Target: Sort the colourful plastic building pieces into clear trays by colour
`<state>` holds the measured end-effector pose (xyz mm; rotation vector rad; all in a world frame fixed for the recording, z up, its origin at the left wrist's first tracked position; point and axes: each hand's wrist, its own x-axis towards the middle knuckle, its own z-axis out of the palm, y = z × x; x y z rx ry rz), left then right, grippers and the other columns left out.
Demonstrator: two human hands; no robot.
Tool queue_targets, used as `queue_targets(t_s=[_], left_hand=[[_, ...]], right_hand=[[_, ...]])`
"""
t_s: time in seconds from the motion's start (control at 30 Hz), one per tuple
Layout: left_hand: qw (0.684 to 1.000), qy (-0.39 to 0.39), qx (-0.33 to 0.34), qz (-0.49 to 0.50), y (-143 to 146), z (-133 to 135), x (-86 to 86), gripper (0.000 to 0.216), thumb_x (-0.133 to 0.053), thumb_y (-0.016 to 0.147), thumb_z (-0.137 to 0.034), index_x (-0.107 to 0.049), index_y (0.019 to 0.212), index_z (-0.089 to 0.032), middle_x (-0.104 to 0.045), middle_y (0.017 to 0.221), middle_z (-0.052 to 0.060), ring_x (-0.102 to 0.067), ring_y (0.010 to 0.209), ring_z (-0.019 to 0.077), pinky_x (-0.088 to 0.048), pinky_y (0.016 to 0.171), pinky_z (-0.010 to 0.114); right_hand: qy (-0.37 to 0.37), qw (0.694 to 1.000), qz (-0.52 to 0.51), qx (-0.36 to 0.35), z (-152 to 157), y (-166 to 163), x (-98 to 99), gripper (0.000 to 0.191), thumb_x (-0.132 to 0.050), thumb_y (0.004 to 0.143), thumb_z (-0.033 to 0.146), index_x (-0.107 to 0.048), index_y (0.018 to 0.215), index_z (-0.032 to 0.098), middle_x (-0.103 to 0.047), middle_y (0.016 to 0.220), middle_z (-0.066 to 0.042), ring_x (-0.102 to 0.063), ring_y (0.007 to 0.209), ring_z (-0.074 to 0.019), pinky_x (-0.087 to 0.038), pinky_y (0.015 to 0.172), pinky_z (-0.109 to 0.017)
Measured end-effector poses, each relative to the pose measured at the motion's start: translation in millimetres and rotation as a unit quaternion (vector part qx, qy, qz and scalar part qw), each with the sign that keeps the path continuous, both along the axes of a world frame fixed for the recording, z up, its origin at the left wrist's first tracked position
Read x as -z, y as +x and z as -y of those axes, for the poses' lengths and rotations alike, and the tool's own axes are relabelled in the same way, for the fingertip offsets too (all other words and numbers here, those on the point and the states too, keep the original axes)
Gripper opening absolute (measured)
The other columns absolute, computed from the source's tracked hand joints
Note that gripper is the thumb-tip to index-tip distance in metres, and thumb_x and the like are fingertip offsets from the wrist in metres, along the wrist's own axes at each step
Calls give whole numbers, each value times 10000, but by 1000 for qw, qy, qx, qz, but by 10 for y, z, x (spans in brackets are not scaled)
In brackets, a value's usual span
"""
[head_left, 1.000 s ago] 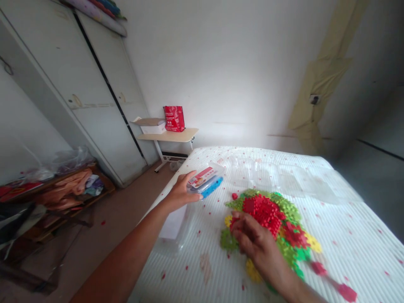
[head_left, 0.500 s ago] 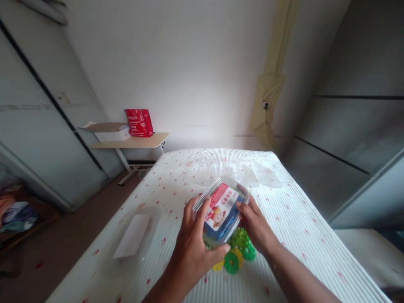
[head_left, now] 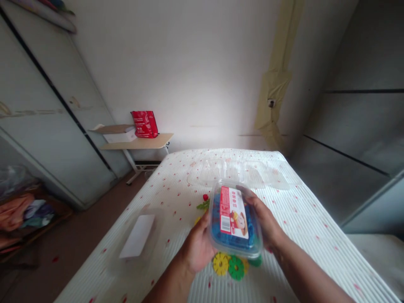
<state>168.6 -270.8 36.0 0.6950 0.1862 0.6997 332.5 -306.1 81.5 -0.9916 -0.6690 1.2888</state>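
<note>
Between your two hands, just above the near part of the bed [head_left: 176,185], you are holding a clear plastic box [head_left: 235,221] filled with blue pieces, its red-and-white label facing up at you. The box's long axis is running away from you, leaning slightly to the left at the far end, so its two long sides are facing your palms.

Your left hand [head_left: 197,246] is cupping the left long side from below. Its fingers are curling under the box, mostly hidden by it, so how tightly they are pressing is not clear. Your right hand [head_left: 265,223] is clasping the right long side, with its fingers [head_left: 249,194] reaching over the far right corner. Both hands are touching the box and neither is nearer than the other. You are lifting it clear of the cover, not resting it there.

Directly beneath its near edge, a yellow flower piece [head_left: 220,264] and a green flower piece [head_left: 236,267] are lying side by side on the bed. A clear tray with a white card [head_left: 138,235] is sitting well to your left, apart from both hands.
</note>
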Motion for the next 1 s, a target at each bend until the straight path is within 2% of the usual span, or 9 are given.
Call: queue_targets(t_s=[0.1,0.2,0.3,0.37,0.5,0.6,0.7,0.9,1.0], left_hand=[[996,-28,36,73,50,48,65,556,-539,767,-548,-599,1165,-164,-618,1185,111,-445,1219,332,-313,1015,488],[992,-41,55,109,14,59,71,670,-582,681,-628,-594,1171,-172,-603,1206,112,-418,1235,355,-289,1020,522],[993,-55,34,99,-59,12,97,644,-595,687,-601,-585,1174,-181,-614,1186,112,-437,1216,362,-293,1001,558],[995,-52,-24,86,-88,-29,145,590,-623,700,-535,-573,1180,-197,-630,1155,102,-473,1186,343,-317,991,550],[984,-24,-173,39,-77,-67,245,590,-669,713,-402,-485,1254,-256,-639,1124,65,-532,1127,279,-375,975,481],[973,9,-231,9,-61,-47,249,598,-645,750,-378,-418,1295,-290,-628,1129,44,-539,1115,252,-404,956,428],[967,40,-249,-24,-62,-11,201,611,-622,773,-375,-365,1322,-310,-607,1152,37,-532,1119,239,-421,937,396],[963,69,-254,-62,-69,-7,171,723,-640,734,-450,-308,1358,-295,-577,1190,61,-521,1130,264,-432,923,417],[964,56,-250,-68,-69,-29,208,744,-641,722,-470,-309,1363,-292,-565,1220,71,-504,1157,277,-413,947,438]], right_hand=[[20,994,111,-18,-80,-51,-40,444,-430,836,433,-529,1215,223,-693,966,-60,-641,889,-253,-504,765,-400],[69,953,291,-37,-174,-37,-40,430,-394,863,486,-602,1134,225,-676,1039,-58,-610,967,-257,-478,834,-402],[94,893,440,27,-226,12,-15,451,-426,850,513,-603,1127,204,-624,1152,-86,-550,1080,-276,-434,902,-411],[88,863,490,83,-192,24,-18,434,-441,850,503,-589,1118,195,-616,1142,-101,-553,1064,-268,-434,890,-401],[145,845,514,29,38,-79,-98,273,-498,841,438,-597,946,207,-632,971,-67,-592,877,-210,-475,748,-322],[215,824,524,-22,202,-232,-122,223,-616,763,392,-584,888,211,-611,967,-66,-571,897,-219,-473,763,-326],[211,823,526,-30,254,-352,-62,180,-636,752,353,-578,866,227,-605,910,-59,-565,862,-220,-471,733,-323],[195,861,468,-42,229,-347,-8,91,-571,805,280,-527,749,225,-583,798,-27,-561,760,-179,-457,668,-280],[183,856,484,17,239,-250,-44,100,-525,828,273,-510,740,228,-583,777,-18,-558,723,-162,-450,641,-270]])
